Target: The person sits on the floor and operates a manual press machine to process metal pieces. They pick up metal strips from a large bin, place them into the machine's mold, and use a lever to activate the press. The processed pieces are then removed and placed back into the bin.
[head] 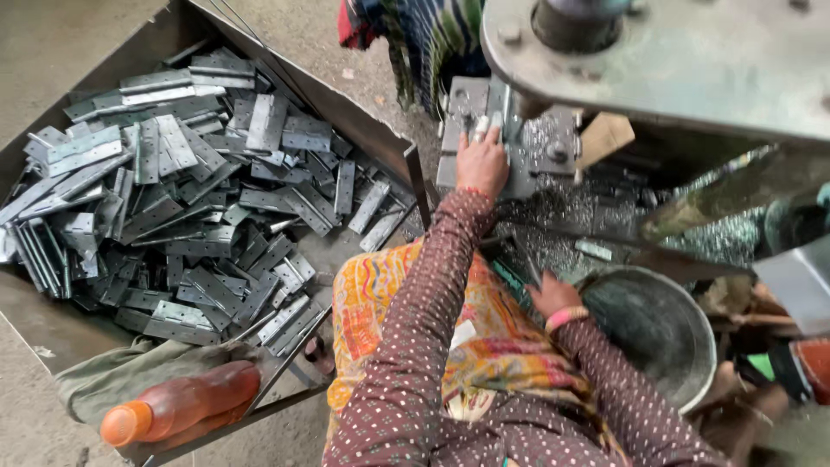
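Left hand [481, 162] up at press die block [510, 138], grip closed on small metal piece [481, 128] there. Right hand [553, 294] resting by metal bowl [657, 333]; grip state indeterminable. Hinge plates [173, 190] heaped in tray at left.

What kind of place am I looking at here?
Probably a small metalworking shop making hinges. A metal bin holds a heap of flat hinge plates, the left hand sits at a heavy press machine, and metal shavings litter its bed.
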